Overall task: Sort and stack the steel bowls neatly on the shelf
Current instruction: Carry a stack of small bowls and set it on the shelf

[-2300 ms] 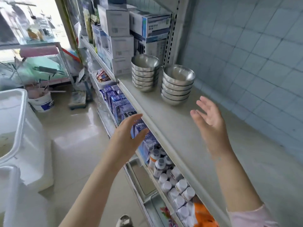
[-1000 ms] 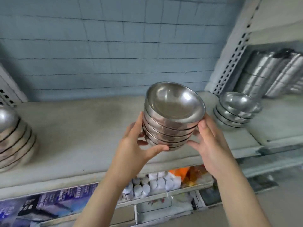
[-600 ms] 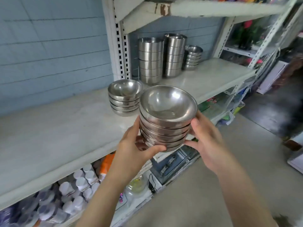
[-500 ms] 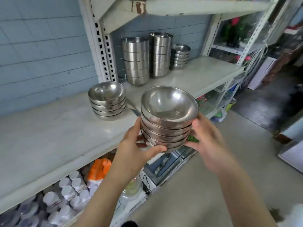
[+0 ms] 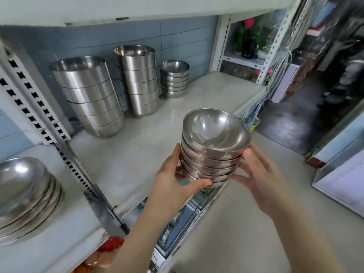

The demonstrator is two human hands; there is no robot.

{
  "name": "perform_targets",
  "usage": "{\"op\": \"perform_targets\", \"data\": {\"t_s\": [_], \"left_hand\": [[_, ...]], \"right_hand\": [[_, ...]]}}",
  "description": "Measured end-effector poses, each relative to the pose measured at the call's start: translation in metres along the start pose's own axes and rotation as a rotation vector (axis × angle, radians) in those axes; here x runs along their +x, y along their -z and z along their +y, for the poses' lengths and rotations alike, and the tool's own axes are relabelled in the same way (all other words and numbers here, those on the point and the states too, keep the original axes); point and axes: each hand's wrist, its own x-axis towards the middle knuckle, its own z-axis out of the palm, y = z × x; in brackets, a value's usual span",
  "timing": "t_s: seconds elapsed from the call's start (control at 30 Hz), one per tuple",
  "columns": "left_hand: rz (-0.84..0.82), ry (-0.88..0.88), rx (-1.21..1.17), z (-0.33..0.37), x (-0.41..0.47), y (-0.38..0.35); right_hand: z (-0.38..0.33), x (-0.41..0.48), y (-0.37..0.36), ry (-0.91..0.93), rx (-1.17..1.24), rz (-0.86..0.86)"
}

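Steel nested stack of round shallow bowls [image 5: 213, 148] clasped between left hand [image 5: 175, 187] and right hand [image 5: 260, 178]; keep level; lower beside matching small bowl stack [image 5: 175, 78] on pale shelf board [image 5: 137, 146].

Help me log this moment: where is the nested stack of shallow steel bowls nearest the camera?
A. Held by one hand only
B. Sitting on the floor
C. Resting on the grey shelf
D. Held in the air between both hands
D: the nested stack of shallow steel bowls sits between the left hand and right hand, off the grey shelf.
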Motion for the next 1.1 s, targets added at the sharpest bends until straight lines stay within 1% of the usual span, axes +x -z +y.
{"op": "perform_targets", "data": {"t_s": [0.1, 0.2, 0.33, 0.43, 0.57, 0.63, 0.87, 1.1], "left_hand": [[-0.019, 0.024, -0.042, 0.01, 0.039, -0.023], [-0.022, 0.025, -0.036, 0.021, 0.078, -0.047], [0.025, 0.039, -0.029, 0.031, 0.135, -0.088], [0.101, 0.061, -0.064, 0.035, 0.176, -0.12], [0.223, 0.073, -0.095, 0.041, 0.229, -0.155], [0.277, 0.071, -0.075, 0.043, 0.256, -0.163], [0.361, 0.117, 0.031, 0.019, 0.337, -0.156], [0.4, 0.18, 0.02, -0.007, 0.407, -0.154]], "right_hand": [[0.001, 0.036, 0.026, 0.009, 0.009, 0.005], [0.001, 0.074, 0.055, 0.011, 0.043, 0.009], [0.005, 0.138, 0.099, 0.012, 0.006, -0.021], [0.006, 0.193, 0.134, 0.003, -0.017, -0.101], [-0.005, 0.265, 0.167, 0.026, -0.066, -0.324], [-0.007, 0.302, 0.175, 0.038, -0.127, -0.422], [0.013, 0.418, 0.163, 0.077, -0.215, -0.614], [0.045, 0.508, 0.149, 0.148, -0.257, -0.704]]}}
